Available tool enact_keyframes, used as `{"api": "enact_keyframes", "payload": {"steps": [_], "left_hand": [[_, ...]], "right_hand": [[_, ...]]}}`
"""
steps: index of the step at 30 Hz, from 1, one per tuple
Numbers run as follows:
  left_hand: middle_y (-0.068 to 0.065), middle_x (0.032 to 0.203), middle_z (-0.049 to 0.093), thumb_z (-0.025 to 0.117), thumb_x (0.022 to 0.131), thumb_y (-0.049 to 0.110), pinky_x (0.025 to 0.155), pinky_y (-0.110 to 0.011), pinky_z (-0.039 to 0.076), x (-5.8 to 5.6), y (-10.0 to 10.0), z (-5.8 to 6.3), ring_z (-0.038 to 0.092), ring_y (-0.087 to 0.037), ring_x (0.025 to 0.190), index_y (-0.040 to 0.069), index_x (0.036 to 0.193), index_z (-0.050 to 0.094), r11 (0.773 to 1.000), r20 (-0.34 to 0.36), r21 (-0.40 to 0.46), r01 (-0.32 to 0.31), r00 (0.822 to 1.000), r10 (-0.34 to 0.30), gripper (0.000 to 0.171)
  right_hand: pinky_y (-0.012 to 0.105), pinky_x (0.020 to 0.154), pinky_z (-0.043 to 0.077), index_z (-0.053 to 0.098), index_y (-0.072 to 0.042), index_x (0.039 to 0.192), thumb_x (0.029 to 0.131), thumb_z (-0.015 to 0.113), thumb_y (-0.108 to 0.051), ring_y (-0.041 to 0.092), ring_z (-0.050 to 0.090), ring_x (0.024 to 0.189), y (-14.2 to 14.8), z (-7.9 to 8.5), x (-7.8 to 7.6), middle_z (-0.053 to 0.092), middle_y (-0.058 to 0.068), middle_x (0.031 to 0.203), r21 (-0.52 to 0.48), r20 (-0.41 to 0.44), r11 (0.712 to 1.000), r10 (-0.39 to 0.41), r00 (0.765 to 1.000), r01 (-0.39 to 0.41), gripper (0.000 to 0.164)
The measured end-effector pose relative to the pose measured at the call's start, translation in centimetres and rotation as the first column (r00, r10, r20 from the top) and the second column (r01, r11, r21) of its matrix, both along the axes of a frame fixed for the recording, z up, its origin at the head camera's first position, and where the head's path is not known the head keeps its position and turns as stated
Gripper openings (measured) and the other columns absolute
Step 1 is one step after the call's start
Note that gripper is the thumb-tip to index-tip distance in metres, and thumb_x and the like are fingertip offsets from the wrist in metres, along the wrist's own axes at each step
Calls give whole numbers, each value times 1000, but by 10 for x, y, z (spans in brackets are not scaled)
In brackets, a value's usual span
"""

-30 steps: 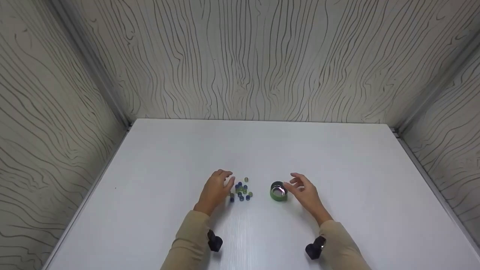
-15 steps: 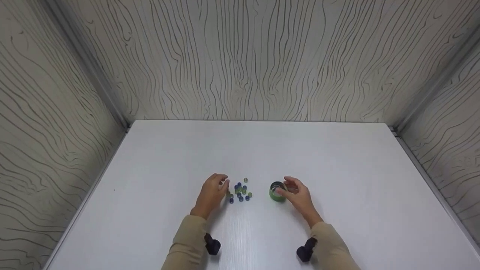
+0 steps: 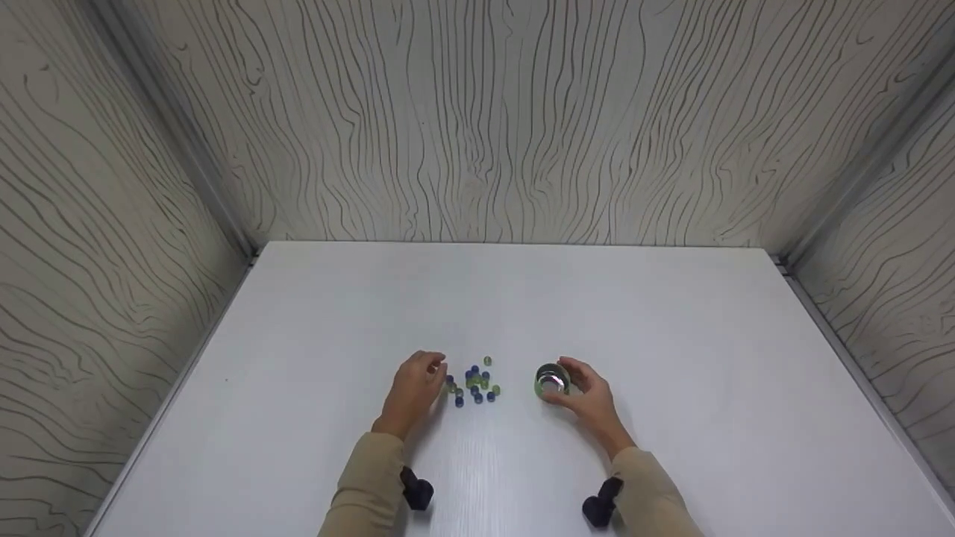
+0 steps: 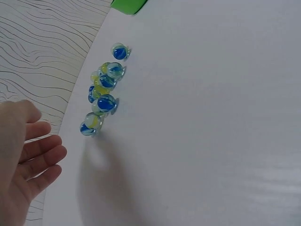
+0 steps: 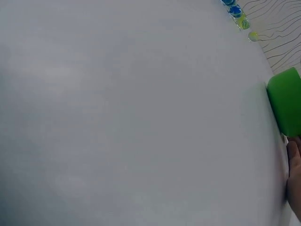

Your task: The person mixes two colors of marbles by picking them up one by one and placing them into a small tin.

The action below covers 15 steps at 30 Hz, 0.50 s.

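Note:
Several glass marbles (image 3: 475, 381), clear with blue or yellow-green swirls, lie in a loose cluster on the white table. Just left of them hovers my left hand (image 3: 412, 388), its fingers loosely bent and holding nothing; the left wrist view shows the marbles (image 4: 106, 82) apart from the fingertips (image 4: 57, 153). A small green cup (image 5: 288, 101) with a shiny metal inside stands upright right of the marbles. My right hand (image 3: 592, 395) grips this cup from the right, thumb on the near side and fingers on the far side. The right wrist view shows only part of that hand.
The white tabletop (image 3: 477, 298) ends at a back wall (image 3: 477, 119) with a wood-grain line pattern. Similar panels rise on the left and right. A black wrist camera (image 3: 418, 492) sits under the left sleeve, another wrist camera (image 3: 599, 507) under the right.
My right hand has moved left and closed round the green cup. The left hand has drawn slightly left and nearer to me, uncovering more marbles. The marbles look unmoved.

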<state>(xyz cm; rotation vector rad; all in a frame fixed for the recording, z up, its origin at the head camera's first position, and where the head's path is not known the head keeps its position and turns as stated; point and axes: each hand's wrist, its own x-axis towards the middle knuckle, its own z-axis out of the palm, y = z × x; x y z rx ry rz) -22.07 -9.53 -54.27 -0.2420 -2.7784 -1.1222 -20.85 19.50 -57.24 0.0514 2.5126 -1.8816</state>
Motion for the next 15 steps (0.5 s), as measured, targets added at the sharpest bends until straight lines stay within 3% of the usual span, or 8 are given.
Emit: {"api": "enact_keyframes", "payload": {"steps": [8, 15], "left_hand": [[-8, 104, 68, 56, 95, 16, 88, -34, 53, 2, -2, -3, 64, -19, 97, 4, 113, 65, 999, 57, 36, -21, 998, 19, 24], [-9, 102, 68, 59, 92, 10, 89, -36, 53, 7, -4, -7, 64, -19, 97, 4, 112, 66, 999, 51, 45, -10, 999, 7, 22]], "right_hand": [[42, 115, 33, 49, -1, 135, 74, 82, -14, 34, 45, 137, 1, -2, 0, 53, 19, 141, 28, -13, 1000, 15, 1000, -15, 71], [42, 114, 33, 51, -1, 134, 73, 82, -11, 35, 45, 137, 2, -3, 1, 53, 19, 140, 42, -16, 999, 22, 1000, -21, 69]]}}
